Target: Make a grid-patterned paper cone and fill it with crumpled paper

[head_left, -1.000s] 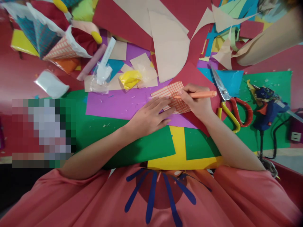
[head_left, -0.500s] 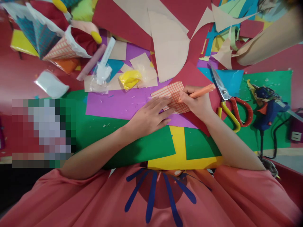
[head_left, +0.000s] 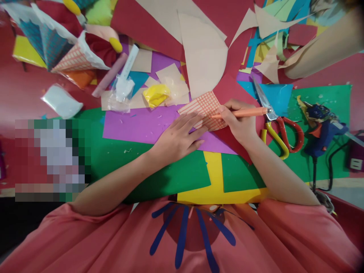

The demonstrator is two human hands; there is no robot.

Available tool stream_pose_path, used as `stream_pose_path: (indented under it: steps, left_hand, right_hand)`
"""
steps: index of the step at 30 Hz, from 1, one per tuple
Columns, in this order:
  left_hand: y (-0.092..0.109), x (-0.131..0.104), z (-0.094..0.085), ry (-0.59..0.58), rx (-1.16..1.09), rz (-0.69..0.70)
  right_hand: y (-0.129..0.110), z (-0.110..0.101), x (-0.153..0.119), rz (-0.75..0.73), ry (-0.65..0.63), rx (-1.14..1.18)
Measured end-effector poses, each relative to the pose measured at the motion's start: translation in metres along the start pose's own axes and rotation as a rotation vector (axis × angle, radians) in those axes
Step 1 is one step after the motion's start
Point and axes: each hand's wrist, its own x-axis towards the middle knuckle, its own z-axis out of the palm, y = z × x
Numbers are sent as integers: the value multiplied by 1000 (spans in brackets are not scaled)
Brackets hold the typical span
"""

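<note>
Head view: my left hand [head_left: 178, 137] lies flat, fingers spread and relaxed, palm down on the purple sheet [head_left: 136, 125], gripping nothing. Its fingertips [head_left: 196, 120] press the near-left edge of the gridded paper piece [head_left: 203, 110], pinning it where purple meets the red sheet [head_left: 231, 91]. My right hand [head_left: 239, 123] is curled tight around the orange pen [head_left: 241, 112], thumb and forefinger pinching near the tip, the tip touching the piece's right edge. The pen's barrel runs out to the right, its far end just beside the scissors' blades [head_left: 263, 100]. The scissors [head_left: 277, 127], red and yellow handles, lie on the green sheet [head_left: 327, 102], with the blue glue gun [head_left: 322, 131] farther right. Toward the far edge sits a yellow wad [head_left: 156, 94] and a big beige half-round [head_left: 203, 57]. Another person's arm [head_left: 324, 47] reaches in at the far right corner.
</note>
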Motion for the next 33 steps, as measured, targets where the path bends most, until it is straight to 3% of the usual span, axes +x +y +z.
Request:
stream_pose_path:
  steps: [9, 17, 21, 33]
  left_hand:
    - [1, 0, -1, -18, -10, -12]
    - [1, 1, -1, -19, -3, -9]
    - [1, 1, -1, 4, 18, 12]
    - [2, 1, -2, -37, -48, -44]
  right_hand:
    - [0, 0, 1, -41, -65, -64]
    - [-3, 1, 1, 14, -105, -61]
    - [-3, 1, 2, 72, -109, -85]
    - [-2, 1, 2, 29, -92, -64]
